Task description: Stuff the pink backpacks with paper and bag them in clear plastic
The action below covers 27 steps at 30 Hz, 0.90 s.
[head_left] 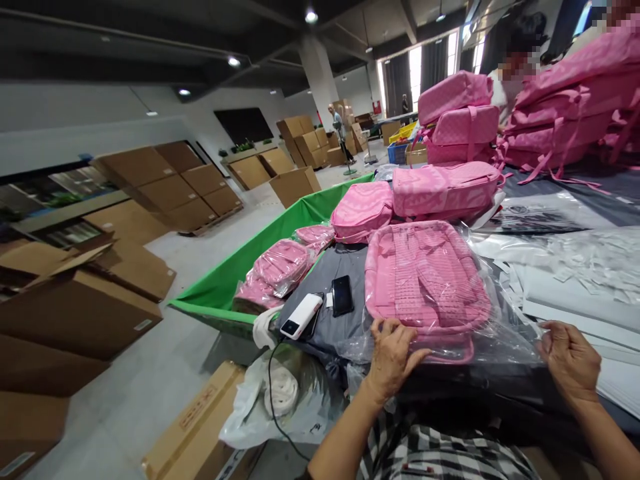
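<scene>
A pink backpack (425,273) lies flat on the table in front of me, its shoulder straps facing up. It sits inside a clear plastic bag (505,333) whose loose end spreads towards me and to the right. My left hand (393,353) rests on the near left edge of the backpack and plastic, fingers bent over it and thumb stretched apart. At the right, my right hand (573,360) is closed, pinching the edge of the plastic bag between thumb and fingers. Part of the near plastic is hard to make out.
A white power bank (302,316) and black phone (343,295) lie left of the backpack. Wrapped pink bags (283,263) fill a green-walled bin (220,283). More pink backpacks (445,190) stand behind. Paper sheets (565,307) lie right; cartons (75,327) stand on the left floor.
</scene>
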{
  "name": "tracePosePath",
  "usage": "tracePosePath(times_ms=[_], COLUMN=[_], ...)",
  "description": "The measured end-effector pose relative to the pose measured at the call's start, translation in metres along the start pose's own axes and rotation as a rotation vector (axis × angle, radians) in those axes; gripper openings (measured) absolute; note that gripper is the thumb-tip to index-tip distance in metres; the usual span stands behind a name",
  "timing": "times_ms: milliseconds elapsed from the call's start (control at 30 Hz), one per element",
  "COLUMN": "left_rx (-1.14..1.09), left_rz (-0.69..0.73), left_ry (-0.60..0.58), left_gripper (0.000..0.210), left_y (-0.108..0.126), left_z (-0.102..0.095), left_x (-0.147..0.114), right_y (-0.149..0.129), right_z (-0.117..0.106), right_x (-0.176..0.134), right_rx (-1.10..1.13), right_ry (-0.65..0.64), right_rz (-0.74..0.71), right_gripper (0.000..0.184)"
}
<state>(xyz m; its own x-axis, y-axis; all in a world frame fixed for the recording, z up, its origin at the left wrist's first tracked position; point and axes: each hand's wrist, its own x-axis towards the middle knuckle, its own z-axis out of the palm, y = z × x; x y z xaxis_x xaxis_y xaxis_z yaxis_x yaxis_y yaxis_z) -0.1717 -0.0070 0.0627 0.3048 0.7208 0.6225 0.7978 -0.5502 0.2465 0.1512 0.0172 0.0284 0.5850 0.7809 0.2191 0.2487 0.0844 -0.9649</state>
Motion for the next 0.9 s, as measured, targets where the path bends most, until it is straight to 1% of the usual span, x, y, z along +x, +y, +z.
tracePosePath(times_ms=[33, 67, 133, 167, 200, 267, 333, 400, 433, 467, 533, 600, 667, 700, 767, 833, 900], left_rx=[-0.003, -0.002, 0.016, 0.032, 0.043, 0.008, -0.126, -0.288, -0.346, -0.383, -0.415, -0.435, -0.467, -0.488, -0.528, -0.556, -0.563], left_rz=[0.024, 0.052, 0.106, 0.130, 0.151, 0.151, 0.058, -0.073, -0.129, -0.167, -0.208, -0.243, -0.284, -0.305, -0.334, -0.341, -0.332], left_ry=[-0.001, 0.006, 0.026, 0.017, -0.014, -0.130, -0.274, -0.391, -0.425, -0.443, -0.438, -0.423, -0.445, -0.461, -0.492, -0.502, -0.492], left_gripper=[0.018, 0.015, 0.014, 0.014, 0.015, 0.018, 0.022, 0.025, 0.025, 0.025, 0.025, 0.026, 0.028, 0.029, 0.030, 0.034, 0.040], left_y=[-0.001, -0.003, -0.008, -0.011, -0.015, -0.023, -0.033, -0.040, -0.043, -0.045, -0.046, -0.046, -0.046, -0.046, -0.045, -0.044, -0.042], left_z=[-0.001, -0.002, -0.004, -0.005, -0.005, -0.003, 0.002, 0.010, 0.013, 0.016, 0.020, 0.021, 0.020, 0.019, 0.018, 0.017, 0.015], left_x=[0.002, 0.004, 0.011, 0.017, 0.024, 0.038, 0.050, 0.056, 0.056, 0.055, 0.052, 0.049, 0.050, 0.051, 0.054, 0.056, 0.056], right_y=[-0.001, -0.003, -0.009, -0.013, -0.015, -0.018, -0.018, -0.015, -0.013, -0.011, -0.009, -0.009, -0.011, -0.013, -0.017, -0.021, -0.025], right_z=[0.000, 0.001, 0.000, -0.001, -0.003, -0.006, -0.009, -0.008, -0.006, -0.003, 0.005, 0.009, 0.005, -0.003, -0.031, -0.073, -0.123], right_x=[-0.001, -0.002, -0.004, -0.006, -0.006, -0.005, 0.000, 0.009, 0.015, 0.021, 0.031, 0.037, 0.037, 0.036, 0.032, 0.029, 0.026], right_rx=[0.000, 0.005, 0.000, -0.010, -0.021, -0.060, -0.144, -0.267, -0.321, -0.357, -0.378, -0.385, -0.380, -0.370, -0.373, -0.432, -0.546], right_ry=[0.007, 0.021, 0.057, 0.076, 0.097, 0.140, 0.133, 0.059, 0.005, -0.046, -0.112, -0.141, -0.141, -0.130, -0.072, 0.034, 0.180], right_rz=[-0.006, -0.010, -0.024, -0.036, -0.044, -0.033, -0.015, -0.026, -0.034, -0.031, 0.018, 0.092, 0.141, 0.144, 0.115, 0.057, 0.000], right_gripper=[0.058, 0.059, 0.062, 0.063, 0.063, 0.062, 0.060, 0.060, 0.061, 0.062, 0.066, 0.068, 0.068, 0.068, 0.066, 0.063, 0.056])
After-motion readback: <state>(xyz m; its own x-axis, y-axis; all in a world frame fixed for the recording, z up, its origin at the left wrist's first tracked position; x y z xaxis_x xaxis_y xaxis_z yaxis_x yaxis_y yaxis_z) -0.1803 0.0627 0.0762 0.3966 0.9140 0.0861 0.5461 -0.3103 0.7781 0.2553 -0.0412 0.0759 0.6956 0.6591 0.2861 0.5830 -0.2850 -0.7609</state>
